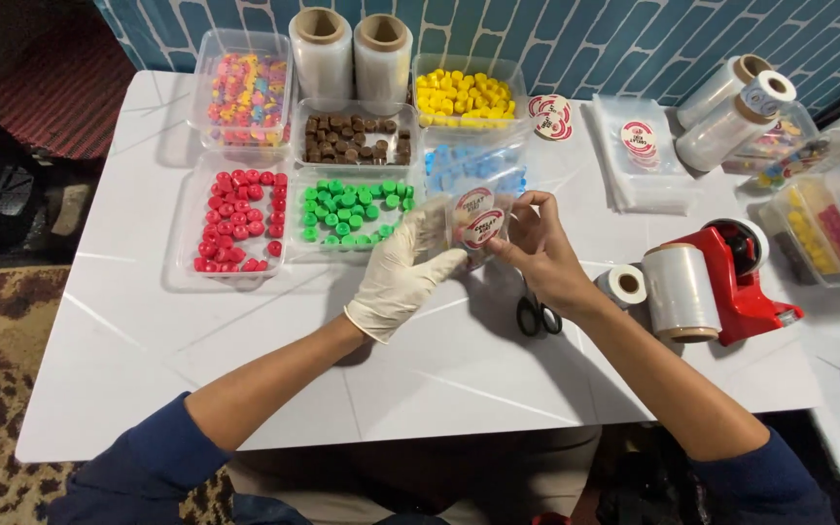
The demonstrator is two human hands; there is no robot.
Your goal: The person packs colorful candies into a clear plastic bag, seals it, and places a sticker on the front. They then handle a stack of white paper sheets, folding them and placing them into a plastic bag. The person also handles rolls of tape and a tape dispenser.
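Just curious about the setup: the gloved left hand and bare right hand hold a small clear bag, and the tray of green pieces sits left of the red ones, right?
Not quite. In the head view the green pieces lie right of the red pieces. The gloved left hand and bare right hand do hold the clear bag.

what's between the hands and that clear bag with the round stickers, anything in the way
Nothing visible. The gloved left hand and the bare right hand both already grip the clear bag, held up above the white table.

clear pouch [478, 216] with round red-white labels, label stack [548, 115]
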